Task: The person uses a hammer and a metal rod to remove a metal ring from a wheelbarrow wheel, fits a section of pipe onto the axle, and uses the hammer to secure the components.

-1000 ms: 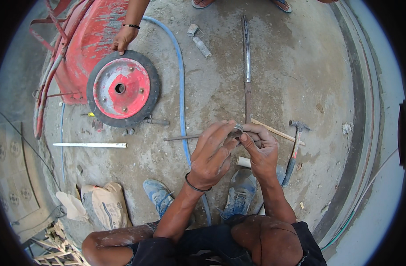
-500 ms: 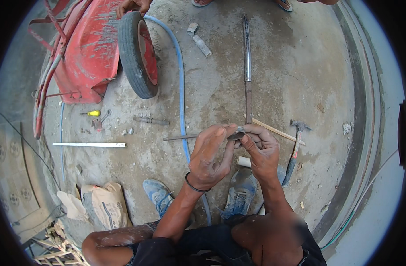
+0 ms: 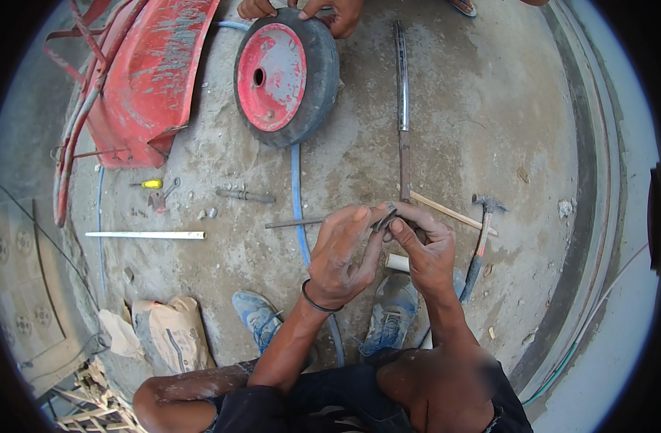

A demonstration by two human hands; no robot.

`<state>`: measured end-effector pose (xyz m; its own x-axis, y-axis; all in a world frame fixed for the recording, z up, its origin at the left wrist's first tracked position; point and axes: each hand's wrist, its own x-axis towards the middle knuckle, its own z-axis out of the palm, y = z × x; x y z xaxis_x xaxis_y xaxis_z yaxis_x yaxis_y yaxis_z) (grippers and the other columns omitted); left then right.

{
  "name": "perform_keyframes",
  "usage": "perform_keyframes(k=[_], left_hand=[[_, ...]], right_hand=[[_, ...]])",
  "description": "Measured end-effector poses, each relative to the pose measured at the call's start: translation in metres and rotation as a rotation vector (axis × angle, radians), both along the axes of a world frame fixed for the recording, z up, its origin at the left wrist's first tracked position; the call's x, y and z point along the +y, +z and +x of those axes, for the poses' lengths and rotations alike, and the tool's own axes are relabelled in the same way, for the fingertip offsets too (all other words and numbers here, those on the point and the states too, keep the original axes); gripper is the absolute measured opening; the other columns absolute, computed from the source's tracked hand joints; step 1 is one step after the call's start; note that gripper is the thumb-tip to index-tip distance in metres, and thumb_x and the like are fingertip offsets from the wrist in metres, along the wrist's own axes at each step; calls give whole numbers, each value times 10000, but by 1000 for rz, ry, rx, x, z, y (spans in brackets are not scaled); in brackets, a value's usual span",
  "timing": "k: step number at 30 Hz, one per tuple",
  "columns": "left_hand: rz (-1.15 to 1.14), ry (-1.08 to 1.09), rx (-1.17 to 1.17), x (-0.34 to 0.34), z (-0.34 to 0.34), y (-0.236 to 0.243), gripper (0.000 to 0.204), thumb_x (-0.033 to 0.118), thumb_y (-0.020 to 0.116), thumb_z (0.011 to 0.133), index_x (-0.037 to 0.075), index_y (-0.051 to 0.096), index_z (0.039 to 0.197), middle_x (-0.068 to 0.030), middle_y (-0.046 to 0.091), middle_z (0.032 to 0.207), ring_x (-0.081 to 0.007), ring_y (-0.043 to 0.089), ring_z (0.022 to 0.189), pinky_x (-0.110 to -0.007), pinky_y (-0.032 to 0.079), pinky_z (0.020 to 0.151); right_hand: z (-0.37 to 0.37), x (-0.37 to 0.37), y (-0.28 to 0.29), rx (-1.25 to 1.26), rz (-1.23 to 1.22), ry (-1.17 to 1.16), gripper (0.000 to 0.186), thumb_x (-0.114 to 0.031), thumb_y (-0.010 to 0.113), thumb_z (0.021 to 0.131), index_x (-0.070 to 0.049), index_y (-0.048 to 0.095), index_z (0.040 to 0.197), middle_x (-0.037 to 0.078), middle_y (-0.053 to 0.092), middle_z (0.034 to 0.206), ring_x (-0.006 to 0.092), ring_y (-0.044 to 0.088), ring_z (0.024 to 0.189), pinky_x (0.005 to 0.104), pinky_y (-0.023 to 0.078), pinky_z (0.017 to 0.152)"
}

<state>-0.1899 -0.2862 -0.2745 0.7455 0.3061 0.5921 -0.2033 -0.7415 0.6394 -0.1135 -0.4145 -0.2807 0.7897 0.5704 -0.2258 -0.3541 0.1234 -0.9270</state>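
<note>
Between my two hands, over my feet, is a small round grey metal piece (image 3: 384,218), seen nearly edge-on; its exact kind does not show. My left hand (image 3: 343,252) pinches its left side with thumb and fingertips. From the other side, my right hand (image 3: 423,245) grips it with the thumb in front and fingers curled behind. At the far side a co-worker's hands hold a wheel (image 3: 273,76) with a black tire and red rim upright on the ground.
A red wheelbarrow tray (image 3: 146,79) lies at far left. A blue hose (image 3: 297,187) crosses the ground. Around me are a hammer (image 3: 480,242), a long metal bar (image 3: 403,94), a white pipe (image 3: 146,235), a yellow-handled screwdriver (image 3: 151,184) and a paper bag (image 3: 173,332).
The co-worker's wheel has moved right and turned its red rim toward me, now with both their hands on it. The metal piece has tilted in my fingers; my hands stay in place.
</note>
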Motion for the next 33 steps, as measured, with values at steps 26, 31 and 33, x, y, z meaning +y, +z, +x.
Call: perform_keyframes(k=[26,31,33], left_hand=[[-404,-136,52,0,-10,-4,639,-79,693,786,-59,408,1358,-213,660,1118,-261,600,1130,-351,455,967],[-459,-91,98,-6,-10,-2,772,11,799,719,-52,398,1375,-209,649,1144,-263,576,1160,-369,436,994],[-484,-109,100,-5,-11,-7,787,20,810,708,-52,399,1375,-213,642,1153,-260,576,1155,-372,433,1001]], right_hand=[[-2,3,1,5,-42,-31,284,-115,669,895,15,644,1147,64,669,977,100,614,858,230,496,772],[-3,-1,-3,120,71,-41,276,-127,680,890,8,656,1129,57,670,924,88,614,817,226,495,742],[-4,-2,1,117,50,-36,275,-120,679,889,12,650,1129,60,671,927,89,613,814,224,497,740]])
